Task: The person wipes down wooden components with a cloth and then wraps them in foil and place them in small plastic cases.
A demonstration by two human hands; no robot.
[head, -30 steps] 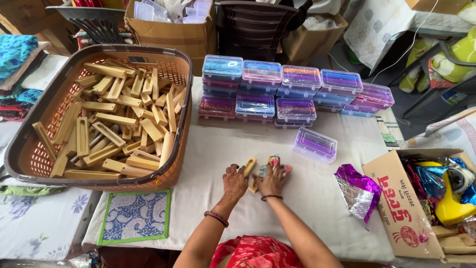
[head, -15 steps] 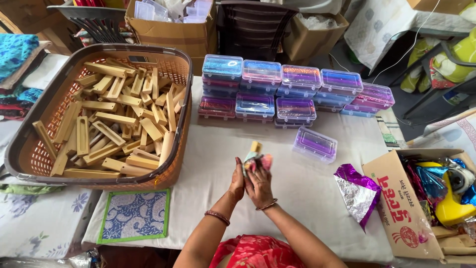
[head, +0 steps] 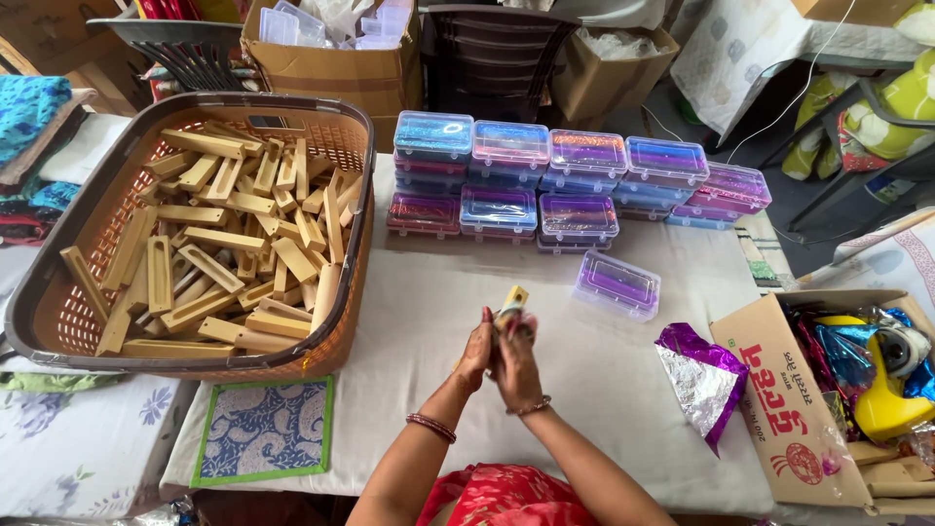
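Wooden block (head: 513,297) is standing up between both palms above the desk (head: 409,321), left hand (head: 476,353) and right hand (head: 516,365) closing around it (shiny wrapping peeking out), steadying it.

Left hand (head: 476,353) and right hand (head: 516,362) raised, pressed close together, palms facing, fingers curled upward. Both closed around same small piece, its tip protruding above fingertips. Forearms converge from below; bangle on each wrist.
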